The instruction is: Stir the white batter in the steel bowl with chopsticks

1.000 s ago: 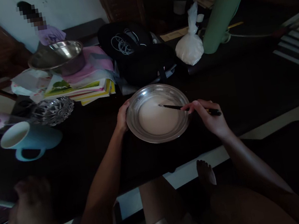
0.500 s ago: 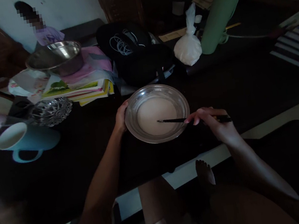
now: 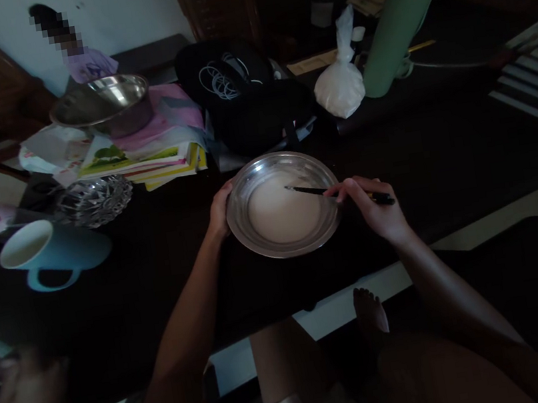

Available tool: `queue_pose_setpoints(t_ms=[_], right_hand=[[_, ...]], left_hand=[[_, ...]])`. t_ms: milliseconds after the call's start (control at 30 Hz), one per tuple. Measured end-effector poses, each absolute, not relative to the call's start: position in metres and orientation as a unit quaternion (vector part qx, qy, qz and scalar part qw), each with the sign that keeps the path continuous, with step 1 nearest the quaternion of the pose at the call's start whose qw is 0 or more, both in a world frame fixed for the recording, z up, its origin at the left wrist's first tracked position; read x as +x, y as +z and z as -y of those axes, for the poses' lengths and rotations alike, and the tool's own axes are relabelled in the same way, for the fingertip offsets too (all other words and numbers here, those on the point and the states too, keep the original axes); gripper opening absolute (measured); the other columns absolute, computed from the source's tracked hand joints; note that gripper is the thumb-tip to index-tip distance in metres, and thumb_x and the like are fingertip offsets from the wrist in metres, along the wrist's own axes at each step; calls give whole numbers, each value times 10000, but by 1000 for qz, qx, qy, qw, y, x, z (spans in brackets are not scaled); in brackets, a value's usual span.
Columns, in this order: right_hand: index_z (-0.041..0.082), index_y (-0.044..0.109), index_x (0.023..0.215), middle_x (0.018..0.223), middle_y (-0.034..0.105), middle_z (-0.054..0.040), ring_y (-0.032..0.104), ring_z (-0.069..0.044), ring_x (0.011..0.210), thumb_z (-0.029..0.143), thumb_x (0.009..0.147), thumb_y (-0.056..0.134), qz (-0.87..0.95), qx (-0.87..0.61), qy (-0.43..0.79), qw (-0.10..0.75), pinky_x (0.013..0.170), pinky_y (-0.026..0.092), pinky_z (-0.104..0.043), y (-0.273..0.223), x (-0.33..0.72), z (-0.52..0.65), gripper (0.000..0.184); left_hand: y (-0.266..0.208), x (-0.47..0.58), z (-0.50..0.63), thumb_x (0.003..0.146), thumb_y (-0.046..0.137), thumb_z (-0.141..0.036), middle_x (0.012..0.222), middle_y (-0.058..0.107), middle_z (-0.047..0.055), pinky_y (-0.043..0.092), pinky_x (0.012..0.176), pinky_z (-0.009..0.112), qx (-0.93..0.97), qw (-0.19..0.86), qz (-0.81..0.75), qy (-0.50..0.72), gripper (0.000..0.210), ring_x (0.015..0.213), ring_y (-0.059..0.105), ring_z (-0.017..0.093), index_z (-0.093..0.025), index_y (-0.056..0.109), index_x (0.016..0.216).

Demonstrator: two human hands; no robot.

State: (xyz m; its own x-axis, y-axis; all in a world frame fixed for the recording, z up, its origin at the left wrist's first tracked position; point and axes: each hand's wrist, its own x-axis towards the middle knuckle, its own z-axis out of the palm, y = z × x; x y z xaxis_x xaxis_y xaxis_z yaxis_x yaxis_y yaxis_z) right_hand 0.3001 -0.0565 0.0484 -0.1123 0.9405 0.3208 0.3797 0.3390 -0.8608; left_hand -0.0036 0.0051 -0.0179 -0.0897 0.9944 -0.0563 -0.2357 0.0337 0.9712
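Note:
My left hand [image 3: 221, 211] is closed on the left rim of a shiny metal bowl [image 3: 290, 247], its thumb over the edge. A milky white liquid [image 3: 284, 216] lies in the bowl, which rests on the dark table. In my right hand [image 3: 368, 203], at the bowl's right side, are black chopsticks [image 3: 310, 190] with a gold band. Their tips touch the liquid toward its far side; whether there is one stick or a pair is hard to tell.
A blue mug [image 3: 67, 252], a glass dish [image 3: 97, 200] and books [image 3: 156, 161] under a second metal bowl [image 3: 107, 114] stand left. Behind are a black case [image 3: 256, 112], a bag of white powder [image 3: 340, 90] and a green flask [image 3: 404, 23]. Another person's hand [image 3: 34, 391] is at lower left.
My right hand and the chopsticks have moved left and away from me, the tips shifting to the liquid's far side. The other person's hand has moved right, with a pale clear object beside it.

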Motion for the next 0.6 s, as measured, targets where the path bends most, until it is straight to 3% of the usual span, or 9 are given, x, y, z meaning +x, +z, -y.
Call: queue_pose_setpoints(t_ms=[267, 600], right_hand=[[222, 613, 612, 781, 771, -2, 724, -200, 809, 435, 971, 519, 622, -514, 371, 460, 793, 467, -357, 61, 322, 78, 427], [238, 641, 667, 891, 802, 7, 732, -186, 856, 428, 986, 490, 687, -458, 371, 425, 890, 423, -362, 54, 299, 75, 401]], left_hand=[[-18, -3, -6, 808, 575, -386, 1015, 761, 57, 506, 972, 377, 404, 543, -473, 565, 310, 1122, 649, 274, -186, 734, 984], [-14, -1, -4, 805, 575, -337, 976, 769, 30, 510, 976, 369, 359, 545, -498, 571, 269, 1081, 666, 258, -188, 736, 960]])
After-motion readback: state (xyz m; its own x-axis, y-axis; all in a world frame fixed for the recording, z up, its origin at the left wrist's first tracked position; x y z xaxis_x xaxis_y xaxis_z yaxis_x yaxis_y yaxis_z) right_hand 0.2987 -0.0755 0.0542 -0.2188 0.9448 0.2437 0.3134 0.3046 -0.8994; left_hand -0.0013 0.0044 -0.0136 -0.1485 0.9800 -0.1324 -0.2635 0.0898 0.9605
